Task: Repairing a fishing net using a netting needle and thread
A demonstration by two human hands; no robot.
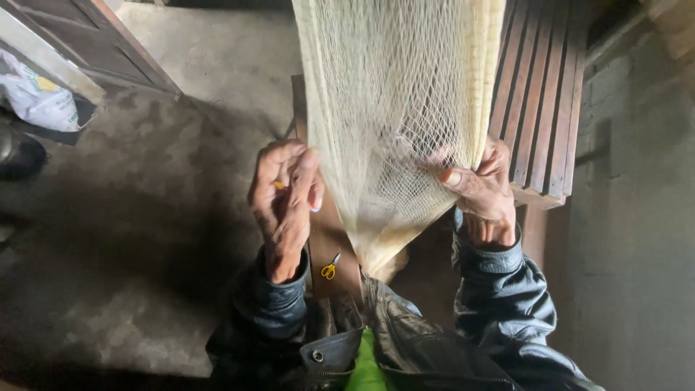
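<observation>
A cream mesh net (pixel 391 108) hangs down from the top of the view and gathers to a point above my lap. My left hand (pixel 284 199) pinches the net's left edge, with a small yellowish tool between its fingers. My right hand (pixel 481 192) grips the net's right edge, thumb pressed across the mesh. Both arms wear dark leather jacket sleeves. Small yellow-handled scissors (pixel 330 267) lie on a brown wooden board (pixel 326 239) just below my left hand.
A slatted wooden bench (pixel 539 94) stands behind the net on the right. Concrete floor (pixel 145 217) spreads to the left. A white plastic bag (pixel 36 98) lies at the far left beside a dark door frame. A grey wall (pixel 637 217) is on the right.
</observation>
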